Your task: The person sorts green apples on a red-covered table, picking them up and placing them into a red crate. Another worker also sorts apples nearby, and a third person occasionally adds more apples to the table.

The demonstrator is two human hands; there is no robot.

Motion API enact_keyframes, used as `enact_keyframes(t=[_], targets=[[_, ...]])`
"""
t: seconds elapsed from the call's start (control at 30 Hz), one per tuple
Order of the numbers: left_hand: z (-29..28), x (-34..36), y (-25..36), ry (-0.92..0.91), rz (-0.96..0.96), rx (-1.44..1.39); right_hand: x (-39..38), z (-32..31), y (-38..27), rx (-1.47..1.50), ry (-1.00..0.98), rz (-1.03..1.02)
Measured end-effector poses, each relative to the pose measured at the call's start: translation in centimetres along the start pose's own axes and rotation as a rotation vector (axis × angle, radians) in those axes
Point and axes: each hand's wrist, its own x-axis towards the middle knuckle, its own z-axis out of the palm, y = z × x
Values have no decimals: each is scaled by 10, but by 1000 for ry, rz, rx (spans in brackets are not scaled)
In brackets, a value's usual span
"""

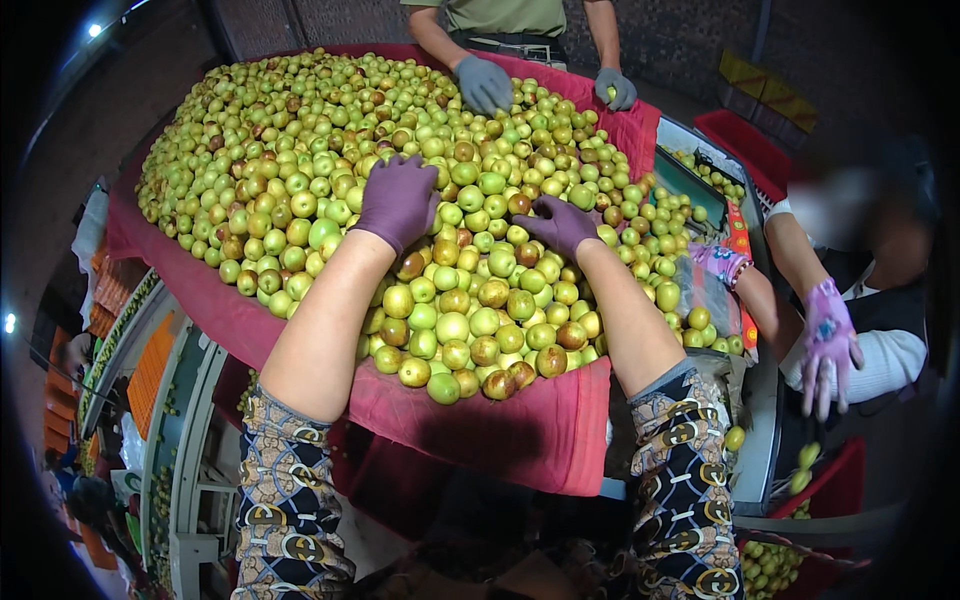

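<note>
Fruit heap: round green and brown-blushed fruit (480,262), piled from the upper left across the centre of the frame, the near edge spilling toward the lower centre; the two purple-gloved hands are in among it.
Left hand: purple glove (398,203), left of centre, back uppermost, laid over the fruit. Palm side hidden; cannot tell whether anything is grasped.
Right hand: purple glove (562,225), right of centre, fingers curved leftward beside a brown fruit (520,203). Whether they close on one cannot be told from this angle.
Red cloth: under the heap (575,430), its bare edge hanging at lower centre.
Top edge: a co-worker in a green shirt (508,16), grey gloves on, one fruit (611,93) in the hand at the picture's right (the other rests on the pile).
Right side: a second co-worker in pink patterned gloves (828,335); below the lower glove a blurred fruit or two (808,456), possibly falling.
Progress: judged by the pile, much remains; the heap is deep and its colours mixed. Some fruit lies apart, in a container (768,570) at lower right and a channel (708,176) at upper right.
</note>
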Motion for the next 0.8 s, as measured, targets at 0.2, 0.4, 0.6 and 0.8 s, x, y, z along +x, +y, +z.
enact_keyframes(t=[0.2,0.4,0.6,0.8], targets=[[10,-7,32,-70,393,-213,-1,4,-9,184,-27,-54],[34,-3,46,-255,566,-288,6,7,3,153,45,-22],[35,23,61,-413,468,52,5,5,-4,80,210,-95],[57,51,49,-352,392,39,11,1,12,120,192,-4]])
